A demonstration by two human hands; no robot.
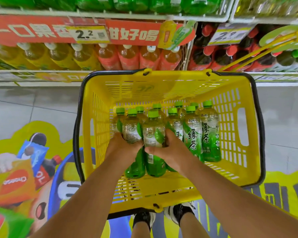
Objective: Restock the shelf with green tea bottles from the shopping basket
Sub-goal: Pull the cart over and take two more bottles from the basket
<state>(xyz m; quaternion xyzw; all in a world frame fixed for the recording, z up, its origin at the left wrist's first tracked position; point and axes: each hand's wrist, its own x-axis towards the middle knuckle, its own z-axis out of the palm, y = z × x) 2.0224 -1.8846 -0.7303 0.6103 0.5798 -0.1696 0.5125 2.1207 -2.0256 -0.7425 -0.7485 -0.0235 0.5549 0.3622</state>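
Observation:
A yellow shopping basket [230, 172] with black handles stands on the floor in front of me. Several green tea bottles [210, 133] with green caps and green labels stand upright inside it. My left hand [122, 148] is wrapped around one bottle [132, 129] in the near-left group. My right hand [167, 150] grips the bottle beside it [153, 133]. Both held bottles still stand inside the basket. The top shelf [110, 15] holds large green bottles [131, 4].
The shelf below carries yellow-labelled [58, 55], orange-labelled [129, 57] and dark red-capped bottles [224, 57], with price tags [88, 34] on the rail. A colourful floor sticker [24, 165] lies at the left. My shoes [162, 217] are just under the basket's near edge.

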